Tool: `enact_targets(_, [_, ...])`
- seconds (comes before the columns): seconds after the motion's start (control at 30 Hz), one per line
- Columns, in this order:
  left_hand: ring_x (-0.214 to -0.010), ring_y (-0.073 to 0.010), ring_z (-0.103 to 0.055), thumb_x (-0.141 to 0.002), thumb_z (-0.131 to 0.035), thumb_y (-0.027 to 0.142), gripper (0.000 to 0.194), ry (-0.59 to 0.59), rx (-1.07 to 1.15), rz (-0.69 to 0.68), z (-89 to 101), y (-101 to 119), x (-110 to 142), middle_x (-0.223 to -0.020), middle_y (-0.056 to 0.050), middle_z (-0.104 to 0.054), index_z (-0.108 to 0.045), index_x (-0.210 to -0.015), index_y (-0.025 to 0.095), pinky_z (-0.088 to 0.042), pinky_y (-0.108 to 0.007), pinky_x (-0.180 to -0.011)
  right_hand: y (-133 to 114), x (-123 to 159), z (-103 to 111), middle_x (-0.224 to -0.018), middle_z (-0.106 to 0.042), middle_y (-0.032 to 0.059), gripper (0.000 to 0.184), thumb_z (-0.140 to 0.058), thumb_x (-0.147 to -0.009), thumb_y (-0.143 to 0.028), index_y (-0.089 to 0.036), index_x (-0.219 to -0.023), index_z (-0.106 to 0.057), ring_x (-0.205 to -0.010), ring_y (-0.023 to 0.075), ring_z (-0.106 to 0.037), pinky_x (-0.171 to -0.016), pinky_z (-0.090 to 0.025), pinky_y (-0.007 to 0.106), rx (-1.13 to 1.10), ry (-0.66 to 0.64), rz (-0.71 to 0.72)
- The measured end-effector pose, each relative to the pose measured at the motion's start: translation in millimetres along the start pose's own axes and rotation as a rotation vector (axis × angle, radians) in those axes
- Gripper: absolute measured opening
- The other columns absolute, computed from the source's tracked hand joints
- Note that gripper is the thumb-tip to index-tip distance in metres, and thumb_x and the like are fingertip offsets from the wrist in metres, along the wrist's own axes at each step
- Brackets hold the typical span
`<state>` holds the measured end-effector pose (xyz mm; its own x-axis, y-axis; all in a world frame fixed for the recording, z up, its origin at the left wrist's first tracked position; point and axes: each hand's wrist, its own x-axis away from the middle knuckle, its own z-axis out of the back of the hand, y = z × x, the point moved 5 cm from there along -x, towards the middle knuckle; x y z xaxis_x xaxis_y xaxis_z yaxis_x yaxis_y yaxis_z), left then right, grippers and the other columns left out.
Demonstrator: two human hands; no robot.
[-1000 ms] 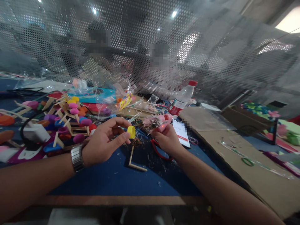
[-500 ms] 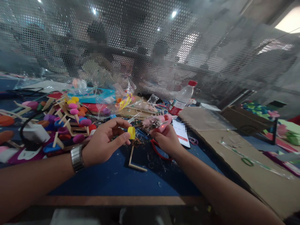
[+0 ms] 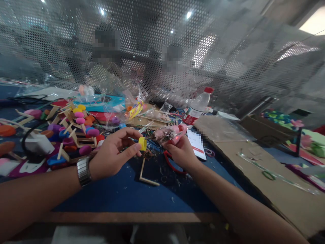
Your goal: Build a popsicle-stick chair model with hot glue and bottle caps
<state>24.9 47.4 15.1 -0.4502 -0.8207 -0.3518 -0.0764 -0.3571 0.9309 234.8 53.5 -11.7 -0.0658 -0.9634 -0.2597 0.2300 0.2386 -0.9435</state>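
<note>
My left hand (image 3: 119, 149), with a metal watch on its wrist, pinches a small yellow cap (image 3: 142, 144) between thumb and forefinger. My right hand (image 3: 181, 152) is wrapped around a pink hot glue gun (image 3: 175, 133) whose front is caked with dirty residue and whose small red light glows. The gun's nozzle points left and reaches the cap's edge; whether it touches cannot be made out. Under my right hand lie red-handled scissors (image 3: 174, 166), partly hidden. Two thin wooden sticks joined in an L (image 3: 148, 181) rest on the blue table (image 3: 122, 196).
Colourful caps and wooden stick pieces (image 3: 73, 135) pile up at the left, beside a white plug (image 3: 42, 145) on a power strip. A red-capped bottle (image 3: 198, 106), a phone (image 3: 196, 144) and a cardboard sheet (image 3: 254, 176) are at the right. A perforated metal screen (image 3: 152, 44) stands behind.
The glue gun has shifted slightly left, bringing its nozzle up to the yellow cap. The cap has tipped a little in my left fingers, while both hands otherwise keep their places.
</note>
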Motion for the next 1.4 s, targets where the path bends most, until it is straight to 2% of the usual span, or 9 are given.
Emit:
enact_targets(0.23, [-0.073,-0.0160,-0.070,-0.087,-0.070,0.031,0.027,0.024,0.008,0.025,0.6,-0.6,0.4,-0.088,-0.005,-0.069,-0.060,-0.107,0.016,-0.057,-0.027,-0.068,-8.3,2.8,-0.7,-0.072,-0.057,-0.0008,0.027,-0.078,-0.060,-0.029,-0.022,-0.075,-0.057,-0.065,0.0145,-0.049,-0.059,-0.042,0.029,-0.228,-0.016,0.007])
enact_targets(0.3, [-0.075,-0.0162,-0.070,-0.087,-0.070,0.029,0.028,0.027,-0.006,0.035,0.7,-0.9,0.5,-0.086,-0.005,-0.071,-0.059,-0.109,0.016,-0.057,-0.026,-0.067,-12.9,3.7,-4.9,-0.070,-0.051,-0.0031,0.035,-0.083,-0.056,-0.030,-0.022,-0.076,-0.055,-0.062,0.0127,-0.046,-0.055,-0.039,0.027,-0.355,-0.078,-0.039])
enact_targets(0.4, [-0.077,-0.0170,-0.071,-0.087,-0.070,0.028,0.028,0.041,-0.010,0.036,1.2,-1.3,0.5,-0.085,-0.006,-0.072,-0.059,-0.110,0.016,-0.057,-0.025,-0.066,-21.6,4.0,-9.4,-0.068,-0.043,-0.0057,0.046,-0.087,-0.047,-0.019,-0.022,-0.072,-0.049,-0.062,0.0106,-0.042,-0.050,-0.035,0.023,-0.498,-0.126,-0.039])
enact_targets(0.6, [-0.080,-0.0180,-0.071,-0.084,-0.072,0.026,0.031,0.059,-0.007,0.027,2.1,-2.7,-0.1,-0.088,-0.007,-0.071,-0.060,-0.110,0.016,-0.058,-0.026,-0.065,-20.7,3.2,-12.9,-0.081,-0.050,-0.0023,0.039,-0.075,-0.056,-0.012,-0.023,-0.076,-0.043,-0.055,0.0069,-0.038,-0.038,-0.018,0.020,-0.577,-0.146,-0.116])
enact_targets(0.8, [-0.080,-0.0158,-0.069,-0.082,-0.074,0.027,0.036,0.048,-0.055,0.031,2.4,-4.8,-1.2,-0.092,-0.007,-0.070,-0.060,-0.112,0.015,-0.057,-0.025,-0.067,-16.9,2.4,-13.2,-0.080,-0.060,-0.0006,0.030,-0.073,-0.060,-0.016,-0.023,-0.080,-0.051,-0.057,0.0089,-0.050,-0.045,-0.036,0.021,-0.578,-0.160,-0.142])
enact_targets(1.0, [-0.083,-0.0157,-0.069,-0.082,-0.074,0.026,0.034,0.056,-0.072,-0.003,2.0,-3.5,-2.2,-0.103,-0.008,-0.069,-0.060,-0.111,0.016,-0.059,-0.025,-0.070,-13.6,5.2,-18.1,-0.095,-0.066,0.0039,0.032,-0.081,-0.066,-0.033,-0.026,-0.091,-0.062,-0.084,0.0200,-0.068,-0.063,-0.053,0.030,-0.588,-0.145,-0.207])
enact_targets(1.13, [-0.085,-0.0174,-0.071,-0.082,-0.075,0.025,0.034,0.053,-0.072,0.002,1.6,-4.6,-2.1,-0.106,-0.009,-0.070,-0.060,-0.112,0.017,-0.060,-0.027,-0.072,-15.3,6.7,-20.4,-0.089,-0.064,0.0022,0.040,-0.086,-0.062,-0.042,-0.026,-0.093,-0.066,-0.074,0.0172,-0.063,-0.061,-0.051,0.030,-0.578,-0.181,-0.178])
enact_targets(1.27, [-0.088,-0.0194,-0.072,-0.083,-0.075,0.027,0.035,0.000,-0.085,-0.013,-0.6,-3.7,-0.8,-0.101,-0.008,-0.072,-0.061,-0.114,0.018,-0.060,-0.028,-0.075,-13.8,8.9,-21.3,-0.075,-0.059,-0.0022,0.037,-0.089,-0.059,-0.040,-0.025,-0.086,-0.067,-0.054,0.0107,-0.045,-0.055,-0.045,0.029,-0.562,-0.189,-0.126])
enact_targets(1.4, [-0.091,-0.0189,-0.071,-0.083,-0.077,0.030,0.032,0.015,-0.152,-0.076,-0.5,1.5,0.8,-0.108,-0.008,-0.070,-0.064,-0.110,0.019,-0.059,-0.028,-0.077,-12.1,12.7,-20.8,-0.089,-0.063,-0.0012,0.042,-0.092,-0.054,-0.028,-0.027,-0.087,-0.068,-0.069,0.0139,-0.056,-0.064,-0.049,0.030,-0.536,-0.182,-0.019])
